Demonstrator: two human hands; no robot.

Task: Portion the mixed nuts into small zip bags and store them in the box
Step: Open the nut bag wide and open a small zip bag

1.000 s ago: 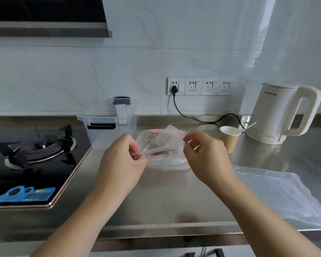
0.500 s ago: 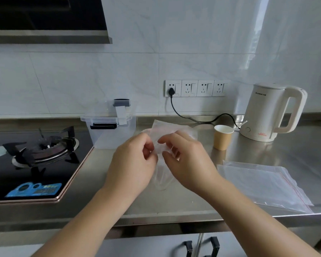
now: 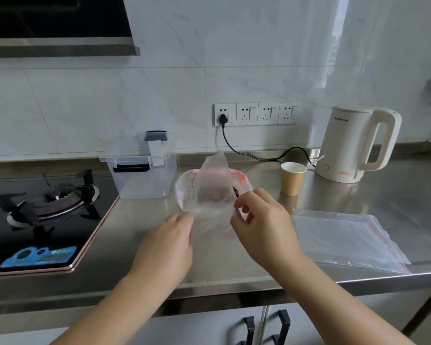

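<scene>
While I look down at the steel counter point(image 3: 139, 247), my left hand point(image 3: 167, 247) and right hand point(image 3: 261, 230) each pinch a side of a small clear zip bag point(image 3: 213, 195), holding it up above the counter, fingers curled round its edges. Behind the bag lies the larger bag of mixed nuts point(image 3: 184, 192), and just left of that stands the clear box point(image 3: 142, 180). A stack of spare zip bags point(image 3: 346, 237) lies to my right, near the paper cup point(image 3: 292, 179) and kettle point(image 3: 353, 143).
</scene>
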